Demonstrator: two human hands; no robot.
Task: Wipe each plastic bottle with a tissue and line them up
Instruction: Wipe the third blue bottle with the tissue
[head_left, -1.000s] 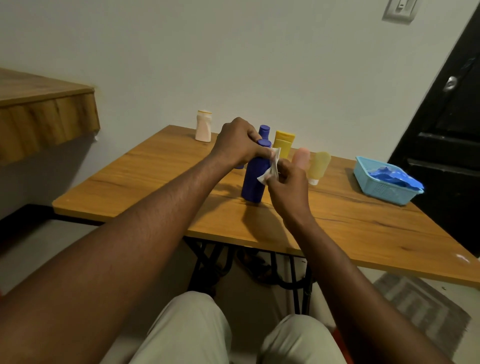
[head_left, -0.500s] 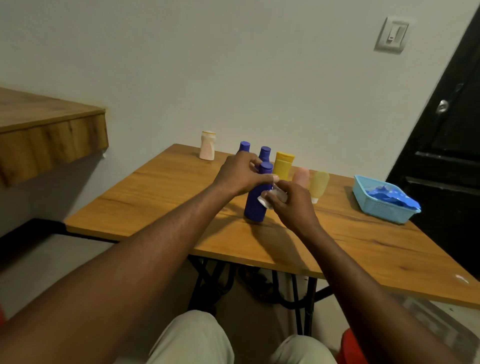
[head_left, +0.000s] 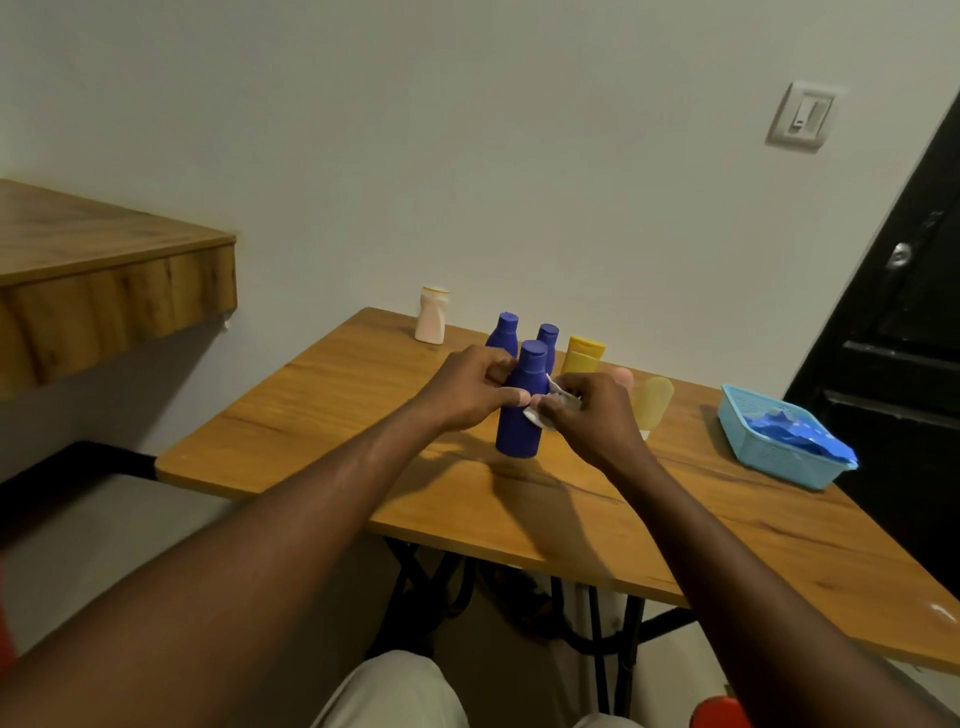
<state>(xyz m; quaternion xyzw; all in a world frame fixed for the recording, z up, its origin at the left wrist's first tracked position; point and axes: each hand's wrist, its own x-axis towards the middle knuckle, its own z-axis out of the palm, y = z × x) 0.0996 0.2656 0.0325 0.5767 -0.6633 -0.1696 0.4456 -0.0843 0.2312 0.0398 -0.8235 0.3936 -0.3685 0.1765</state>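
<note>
A dark blue plastic bottle (head_left: 521, 415) stands upright on the wooden table (head_left: 322, 415). My left hand (head_left: 465, 392) grips its body from the left, thumb across the front. My right hand (head_left: 589, 415) pinches a crumpled white tissue (head_left: 545, 410) against the bottle's right side. Behind it stand two more blue bottles (head_left: 505, 332) (head_left: 548, 338), a yellow bottle (head_left: 583, 356), a pink bottle (head_left: 623, 375) partly hidden by my right hand, and a pale yellow bottle (head_left: 655, 402). A white bottle (head_left: 432, 322) stands apart at the table's far left corner.
A light blue basket (head_left: 763, 457) with blue material in it sits at the table's right side. A wooden shelf (head_left: 104, 275) juts out at the left. A black door (head_left: 904, 322) is at the right. My knees are below the table's front edge.
My left hand has slid from the bottle's cap down to its body. The right hand with the tissue stays at the bottle's right side. The camera has tilted upward.
</note>
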